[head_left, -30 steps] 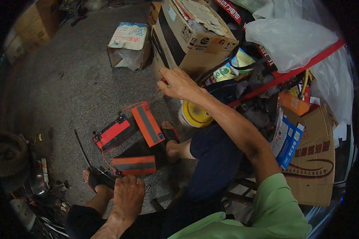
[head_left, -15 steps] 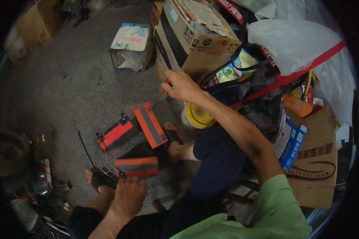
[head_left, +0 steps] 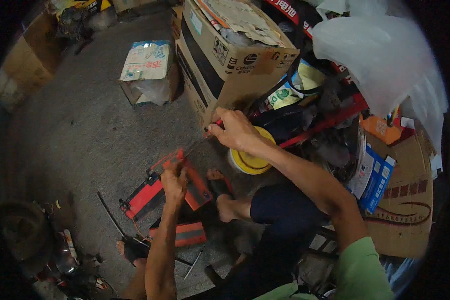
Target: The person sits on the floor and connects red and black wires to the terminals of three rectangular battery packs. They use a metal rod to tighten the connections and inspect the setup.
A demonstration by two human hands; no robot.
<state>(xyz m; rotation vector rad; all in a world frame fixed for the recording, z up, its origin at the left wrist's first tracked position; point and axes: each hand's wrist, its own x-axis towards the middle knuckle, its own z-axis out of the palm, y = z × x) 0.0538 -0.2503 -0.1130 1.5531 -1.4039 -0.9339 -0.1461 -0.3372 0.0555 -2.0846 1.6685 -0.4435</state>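
Three orange-red rectangular blocks with dark stripes lie on the grey floor: a left block point(head_left: 144, 197), a right block point(head_left: 201, 192) and a near block point(head_left: 190, 234). Dark fittings sit at corners, and thin reddish wires run between blocks. My left hand point(head_left: 174, 184), a little blurred, is closed over the gap between the left and right blocks; what its fingers pinch is hidden. Beside the big carton, my right hand point(head_left: 236, 131) is closed around a small red-ended tool point(head_left: 219, 123). A thin dark line runs from it toward the right block's far corner.
A large carton point(head_left: 265, 72) and a small box point(head_left: 146, 62) stand beyond my hands. A yellow-lidded bucket point(head_left: 257, 159) sits under my right forearm. Plastic sheeting point(head_left: 375, 60) and flattened cardboard point(head_left: 405, 210) crowd the right. A thin rod point(head_left: 112, 215) lies near my sandalled foot.
My left hand has moved up and away from the near block to the far blocks. My right hand remains closed near the carton. The view has shifted slightly.
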